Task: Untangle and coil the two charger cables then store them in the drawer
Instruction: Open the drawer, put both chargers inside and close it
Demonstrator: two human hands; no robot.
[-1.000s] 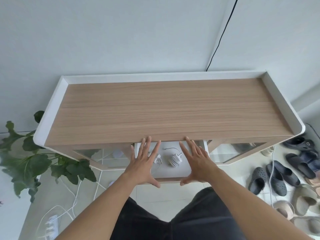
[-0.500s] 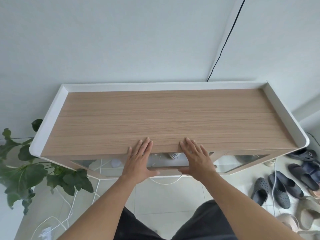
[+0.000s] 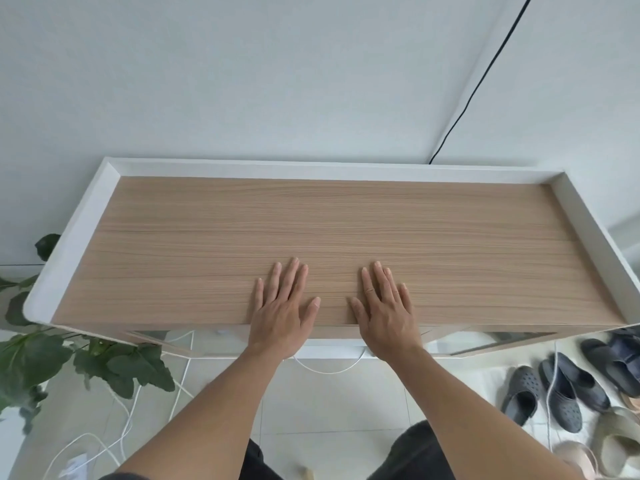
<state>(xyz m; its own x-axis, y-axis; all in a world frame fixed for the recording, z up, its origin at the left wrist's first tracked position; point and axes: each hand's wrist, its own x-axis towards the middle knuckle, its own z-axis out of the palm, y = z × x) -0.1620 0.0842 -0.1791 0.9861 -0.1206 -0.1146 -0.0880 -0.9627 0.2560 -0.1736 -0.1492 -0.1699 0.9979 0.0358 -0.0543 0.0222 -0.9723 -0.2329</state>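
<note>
- Your left hand lies flat on the top at its 6 o'clock edge, fingers straight and slightly spread. It holds nothing.
- Your right hand lies just beside it toward 3 o'clock in the same way: palm down, fingers straight, nothing in it.
- The drawer shows only as a thin white strip under the top, between your wrists at 6 o'clock. It looks pushed fully in.
- The cables are not in view anywhere on the top. With the drawer shut and your hands free, I judge they are coiled and stored inside (I cannot see in to confirm).
- A white cord curves just below the drawer strip. I cannot tell whether it is a charger cable caught outside or a floor lead behind the cabinet, so check it.
- By this reading the untangling, coiling and storing look done, and only that check is left.
- Around you: a plant at 8 o'clock, sandals at 4 o'clock, and a black wire on the wall at 1 o'clock.
</note>
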